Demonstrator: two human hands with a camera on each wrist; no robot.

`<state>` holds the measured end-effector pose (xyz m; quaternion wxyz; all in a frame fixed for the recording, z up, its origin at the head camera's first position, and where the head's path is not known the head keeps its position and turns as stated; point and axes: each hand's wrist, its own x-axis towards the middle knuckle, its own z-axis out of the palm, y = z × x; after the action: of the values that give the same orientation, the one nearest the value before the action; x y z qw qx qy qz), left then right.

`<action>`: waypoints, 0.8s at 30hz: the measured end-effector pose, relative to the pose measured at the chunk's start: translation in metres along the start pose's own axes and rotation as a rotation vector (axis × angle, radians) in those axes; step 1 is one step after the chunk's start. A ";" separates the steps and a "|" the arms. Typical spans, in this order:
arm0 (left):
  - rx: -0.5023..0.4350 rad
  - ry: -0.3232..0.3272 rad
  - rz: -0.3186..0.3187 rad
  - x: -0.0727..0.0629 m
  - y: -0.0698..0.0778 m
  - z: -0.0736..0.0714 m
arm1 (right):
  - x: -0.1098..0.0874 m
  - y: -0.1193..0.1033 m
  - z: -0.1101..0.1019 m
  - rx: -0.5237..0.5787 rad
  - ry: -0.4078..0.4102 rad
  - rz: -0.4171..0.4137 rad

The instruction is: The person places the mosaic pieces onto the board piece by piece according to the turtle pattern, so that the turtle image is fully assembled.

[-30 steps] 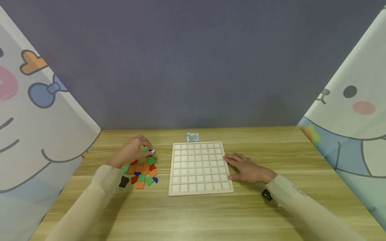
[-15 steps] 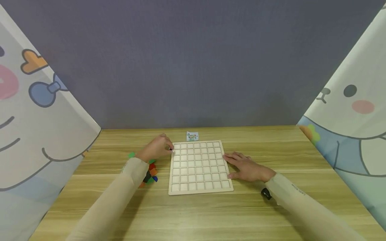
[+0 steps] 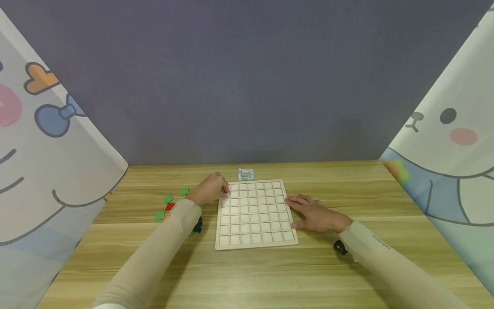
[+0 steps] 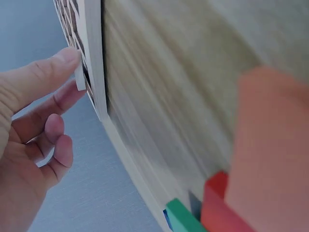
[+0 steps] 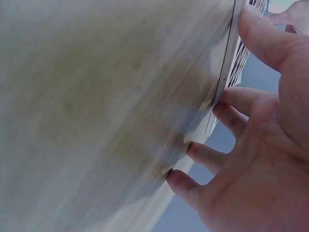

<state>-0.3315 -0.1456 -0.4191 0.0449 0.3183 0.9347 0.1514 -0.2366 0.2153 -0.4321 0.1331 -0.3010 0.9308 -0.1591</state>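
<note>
A pale wooden grid board (image 3: 254, 216) with rows of square recesses lies on the table in the head view. At its far left corner, my left hand (image 3: 210, 189) pinches a small, thin white tile (image 4: 79, 77) between thumb and index finger, right at the board's edge in the left wrist view. The other fingers of that hand are loosely bent. My right hand (image 3: 314, 216) rests along the board's right edge with fingers spread; its thumb and fingertips touch the rim and table in the right wrist view.
Loose green tiles (image 3: 160, 216), a red piece (image 3: 170, 206) and other coloured pieces lie left of the board, partly hidden under the left forearm. A small printed card (image 3: 245, 174) lies behind the board. A grey panel (image 3: 247, 86) rises behind the wooden table (image 3: 247, 279).
My left hand has moved right from the pile of coloured pieces to the board's far left corner, carrying the white tile. My right hand has stayed at the board's right edge.
</note>
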 end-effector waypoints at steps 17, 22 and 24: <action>-0.032 -0.001 -0.003 -0.001 -0.005 0.000 | 0.000 -0.001 -0.002 0.009 -0.001 0.006; -0.029 0.006 -0.005 -0.002 -0.003 -0.001 | 0.000 -0.002 -0.003 0.013 -0.003 0.009; -0.030 0.012 -0.003 -0.004 -0.001 -0.002 | 0.000 -0.002 -0.002 0.016 -0.003 0.011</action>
<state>-0.3294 -0.1498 -0.4173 0.0444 0.3151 0.9331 0.1674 -0.2362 0.2147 -0.4293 0.1377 -0.2951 0.9309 -0.1655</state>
